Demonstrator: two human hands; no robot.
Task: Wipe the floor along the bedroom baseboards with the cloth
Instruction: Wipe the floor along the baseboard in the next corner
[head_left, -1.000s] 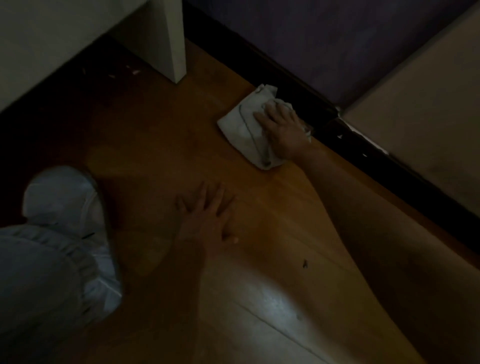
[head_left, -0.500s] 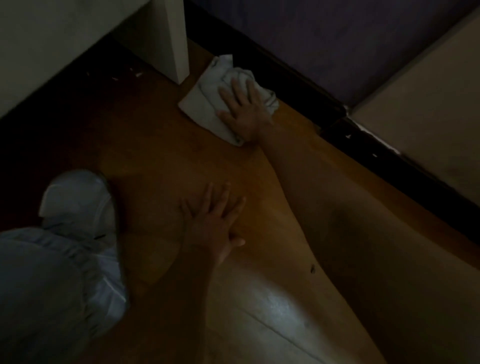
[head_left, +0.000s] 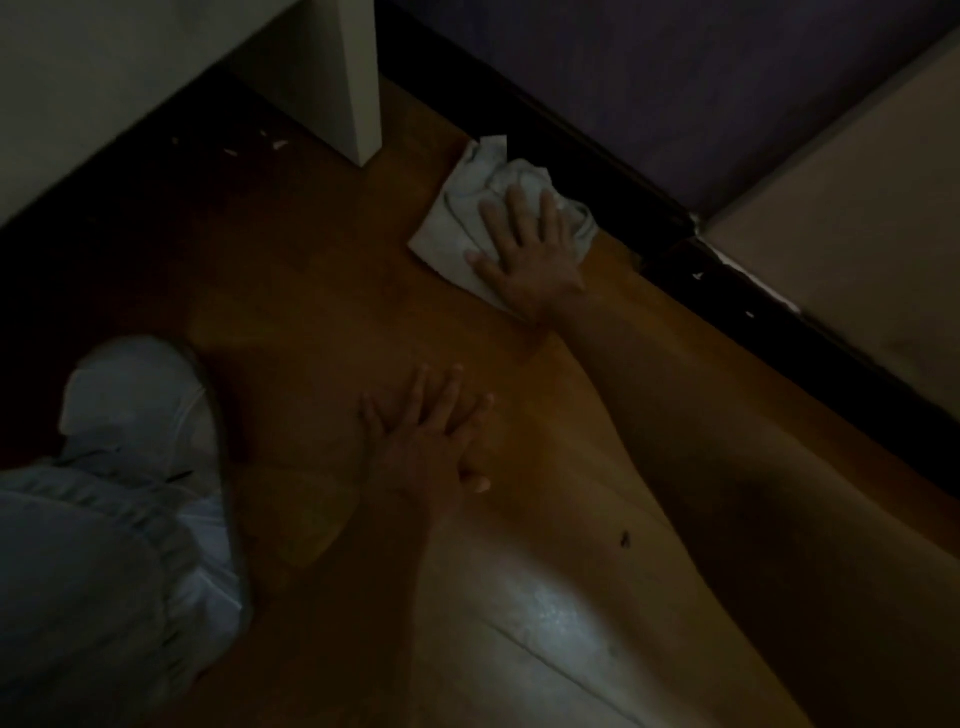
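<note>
The wooden floor (head_left: 322, 291) fills most of the frame; the dark baseboard (head_left: 571, 130) runs diagonally from top centre to the right edge. A pale furniture leg (head_left: 358, 78) stands on the floor at upper centre, near the baseboard, leaving a narrow strip between them. Your knee in light fabric (head_left: 104, 545) occupies the lower left, which indicates a kneeling posture chosen for reach.

The cloth (head_left: 462, 218) lies bunched on the floor in the upper centre, its far edge just beside the baseboard, positioned to cover the strip along the wall.

Your right hand (head_left: 524, 254) presses flat on the cloth, fingers straight and spread, nothing clasped; this posture suits sliding rather than lifting. Your left hand (head_left: 426, 441) rests flat on bare floor at centre frame, fingers extended, apparently bracing your weight.
</note>
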